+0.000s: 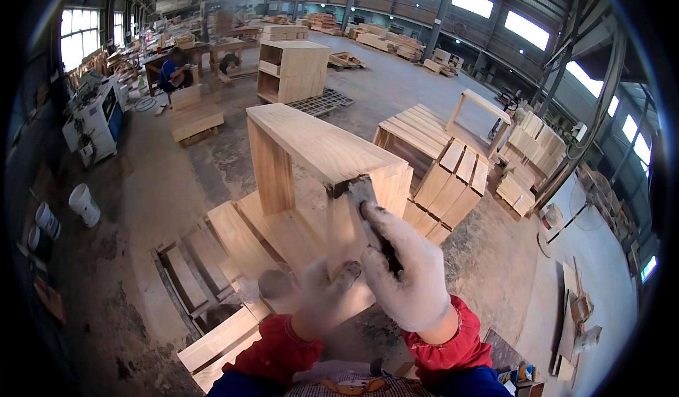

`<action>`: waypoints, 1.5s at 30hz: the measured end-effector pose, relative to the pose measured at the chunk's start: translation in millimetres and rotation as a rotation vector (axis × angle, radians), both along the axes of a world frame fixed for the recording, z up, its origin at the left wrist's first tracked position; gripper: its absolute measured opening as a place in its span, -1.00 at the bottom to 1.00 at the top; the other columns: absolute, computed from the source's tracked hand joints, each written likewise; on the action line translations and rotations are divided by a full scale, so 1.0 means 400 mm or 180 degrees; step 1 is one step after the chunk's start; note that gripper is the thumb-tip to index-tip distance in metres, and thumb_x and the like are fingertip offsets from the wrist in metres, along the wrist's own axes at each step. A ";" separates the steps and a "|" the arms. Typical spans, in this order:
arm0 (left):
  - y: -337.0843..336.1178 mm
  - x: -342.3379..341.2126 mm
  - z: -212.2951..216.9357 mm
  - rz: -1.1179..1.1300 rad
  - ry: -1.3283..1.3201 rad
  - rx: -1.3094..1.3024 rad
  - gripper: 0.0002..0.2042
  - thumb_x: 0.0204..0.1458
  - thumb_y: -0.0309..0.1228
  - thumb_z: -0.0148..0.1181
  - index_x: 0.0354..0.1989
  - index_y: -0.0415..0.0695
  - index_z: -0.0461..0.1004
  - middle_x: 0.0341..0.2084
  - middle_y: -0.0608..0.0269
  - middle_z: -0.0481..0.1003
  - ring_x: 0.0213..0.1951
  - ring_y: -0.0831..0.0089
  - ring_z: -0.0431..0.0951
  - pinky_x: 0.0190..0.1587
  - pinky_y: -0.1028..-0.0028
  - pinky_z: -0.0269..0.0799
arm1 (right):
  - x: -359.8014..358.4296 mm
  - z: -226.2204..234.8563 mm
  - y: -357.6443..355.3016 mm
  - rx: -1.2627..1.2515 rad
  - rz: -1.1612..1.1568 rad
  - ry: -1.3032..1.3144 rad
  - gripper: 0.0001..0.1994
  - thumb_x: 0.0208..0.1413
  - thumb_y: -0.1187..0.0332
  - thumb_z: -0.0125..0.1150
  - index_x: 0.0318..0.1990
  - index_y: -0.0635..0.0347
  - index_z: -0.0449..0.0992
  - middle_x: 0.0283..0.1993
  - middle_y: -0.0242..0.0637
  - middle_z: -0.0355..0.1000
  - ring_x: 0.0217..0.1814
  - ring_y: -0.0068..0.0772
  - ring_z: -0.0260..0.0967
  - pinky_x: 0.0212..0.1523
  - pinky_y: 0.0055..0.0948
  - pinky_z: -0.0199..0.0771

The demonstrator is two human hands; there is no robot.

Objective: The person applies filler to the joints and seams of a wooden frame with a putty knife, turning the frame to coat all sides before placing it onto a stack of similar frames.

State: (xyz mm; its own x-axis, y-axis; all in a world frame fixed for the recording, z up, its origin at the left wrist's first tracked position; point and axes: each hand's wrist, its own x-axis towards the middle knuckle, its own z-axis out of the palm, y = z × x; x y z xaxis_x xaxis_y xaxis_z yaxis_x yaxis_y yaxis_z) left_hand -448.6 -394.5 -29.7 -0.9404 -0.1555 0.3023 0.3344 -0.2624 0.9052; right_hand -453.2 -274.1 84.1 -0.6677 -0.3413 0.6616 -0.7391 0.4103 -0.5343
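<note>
An open pale wooden drawer box (318, 141) stands tilted in front of me, its upper side running away to the far left. My right hand (410, 273), in a white glove with dark-stained fingers, is closed around a worn grey flat piece (358, 193). That piece presses against the box's near upper corner, where a dark patch shows; I cannot make out its exact kind. Lower and to the left, my gloved left hand (322, 294) grips the box's near edge, thumb toward me and slightly blurred. Its other fingers are hidden.
Wooden boards (240, 231) and a slatted pallet (187, 284) lie beneath and left. Stacked drawer boxes (453, 178) stand right, a cabinet (304, 72) beyond. White buckets (85, 205) and a machine (99, 121) are left. A person (172, 73) sits far left.
</note>
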 end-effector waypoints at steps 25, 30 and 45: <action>-0.011 0.007 -0.011 0.0118 -0.0356 -0.0114 -0.83 0.15 -0.40 0.06 -0.44 -0.21 0.42 -0.64 0.47 0.34 -0.59 0.73 0.23 -0.55 0.64 0.10 | -0.082 0.000 0.051 -0.0271 -0.0151 0.0227 -0.59 0.02 0.51 0.15 0.09 0.32 0.38 -0.04 0.02 0.46 -0.08 -0.02 0.49 -0.11 -0.32 0.50; -0.026 0.007 -0.021 -0.0074 -0.0442 -0.0231 -0.78 0.11 -0.34 0.17 -0.29 -0.30 0.51 -0.50 0.37 0.49 -0.47 0.65 0.41 -0.46 0.54 0.34 | -0.080 0.075 0.102 0.1030 0.0725 0.0683 -0.52 0.00 0.52 0.17 0.14 0.24 0.32 -0.28 -0.17 0.43 -0.29 -0.13 0.44 -0.38 -0.35 0.46; -0.024 -0.001 -0.035 0.0111 -0.0345 -0.0413 -0.83 0.08 -0.40 0.17 -0.34 -0.28 0.52 -0.54 0.36 0.50 -0.50 0.63 0.43 -0.48 0.55 0.33 | -0.117 0.180 0.159 0.2023 0.0311 0.0878 -0.52 -0.03 0.46 0.11 0.13 -0.04 0.40 -0.36 -0.24 0.39 -0.40 -0.12 0.41 -0.46 -0.30 0.39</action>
State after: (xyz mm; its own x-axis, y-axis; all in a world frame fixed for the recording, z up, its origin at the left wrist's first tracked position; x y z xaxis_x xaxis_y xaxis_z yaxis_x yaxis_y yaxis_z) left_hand -449.0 -404.0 -43.8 -0.9633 -0.1549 0.2190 0.2397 -0.1308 0.9620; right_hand -500.0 -210.6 156.2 -0.4507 -0.7681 0.4549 -0.8626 0.5059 -0.0004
